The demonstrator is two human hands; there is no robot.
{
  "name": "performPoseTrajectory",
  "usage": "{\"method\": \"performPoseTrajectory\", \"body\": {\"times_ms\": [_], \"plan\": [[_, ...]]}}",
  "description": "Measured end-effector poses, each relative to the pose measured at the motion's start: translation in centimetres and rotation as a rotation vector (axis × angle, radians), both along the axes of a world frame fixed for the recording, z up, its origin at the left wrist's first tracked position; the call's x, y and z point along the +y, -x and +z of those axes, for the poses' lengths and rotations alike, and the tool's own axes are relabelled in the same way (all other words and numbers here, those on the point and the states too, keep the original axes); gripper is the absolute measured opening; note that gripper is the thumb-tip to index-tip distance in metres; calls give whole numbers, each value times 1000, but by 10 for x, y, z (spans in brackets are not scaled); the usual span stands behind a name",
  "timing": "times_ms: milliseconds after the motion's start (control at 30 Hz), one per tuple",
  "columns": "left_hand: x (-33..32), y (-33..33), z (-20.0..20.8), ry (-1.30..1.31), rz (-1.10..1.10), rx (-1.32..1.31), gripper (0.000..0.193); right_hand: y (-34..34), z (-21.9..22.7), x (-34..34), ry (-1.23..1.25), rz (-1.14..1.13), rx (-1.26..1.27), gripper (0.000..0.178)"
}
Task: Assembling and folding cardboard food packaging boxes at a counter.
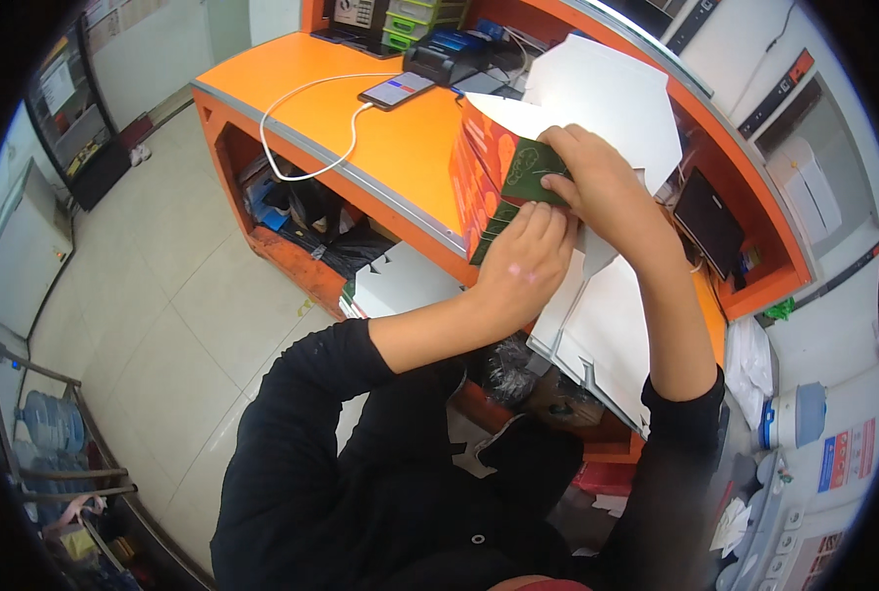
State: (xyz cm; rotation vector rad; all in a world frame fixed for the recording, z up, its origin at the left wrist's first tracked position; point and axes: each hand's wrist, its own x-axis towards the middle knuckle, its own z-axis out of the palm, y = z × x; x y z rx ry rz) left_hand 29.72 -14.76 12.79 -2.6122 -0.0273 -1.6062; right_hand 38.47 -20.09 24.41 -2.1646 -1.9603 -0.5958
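A partly folded cardboard box (484, 158), printed red-orange and green outside and white inside, stands over the orange desk in front of me. My right hand (597, 177) grips the green panel from above, its thumb on the printed face and its fingers over the upper edge. Lower down, my left hand (526, 258) holds the bottom of the same panel, fingers bent against it and close to the right hand. A wide white flap (607, 103) spreads out behind the hands. Both palms hide part of the folds.
On the orange desk (341, 98) a phone (397, 90) lies on a white cable (264, 128), near a black device (449, 57). White cardboard sheets (602, 330) lie by my right forearm. A dark monitor (710, 222) stands right. Dark bags (346, 246) fill the shelf below.
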Motion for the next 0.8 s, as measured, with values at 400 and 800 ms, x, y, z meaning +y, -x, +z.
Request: {"method": "performPoseTrajectory", "body": {"times_ms": [400, 800], "plan": [[20, -12, 10, 11, -144, 62, 22, -23, 9, -3, 198, -130, -49, 21], [86, 11, -33, 412, -382, -206, 47, -19, -16, 7, 103, -62, 436, 39]]}}
